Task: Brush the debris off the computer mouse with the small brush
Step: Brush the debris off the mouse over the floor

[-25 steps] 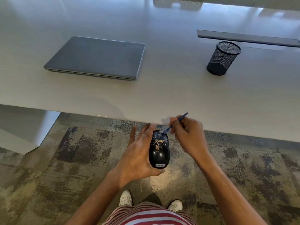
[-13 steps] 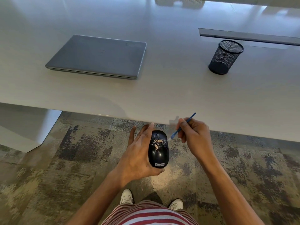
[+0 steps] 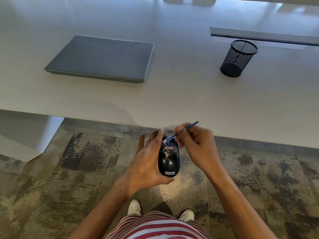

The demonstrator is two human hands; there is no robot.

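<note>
A glossy black computer mouse point(image 3: 169, 161) with a Lenovo label rests in my left hand point(image 3: 146, 163), held over the carpet just below the table edge. Pale crumbly debris point(image 3: 168, 150) speckles its front half. My right hand point(image 3: 196, 144) pinches a small blue-handled brush point(image 3: 183, 131). Its white bristles point(image 3: 166, 140) touch the front end of the mouse, and the handle points up and to the right.
A closed grey laptop point(image 3: 103, 59) lies on the pale table point(image 3: 172, 94) at the left. A black mesh pen cup point(image 3: 239, 58) stands at the right, in front of a dark cable slot point(image 3: 264, 36). Patterned carpet point(image 3: 69, 169) and my white shoes point(image 3: 134, 207) are below.
The brush tip swung from beside the mouse's right front edge leftwards onto the front of the mouse. My left hand and the mouse stayed in place.
</note>
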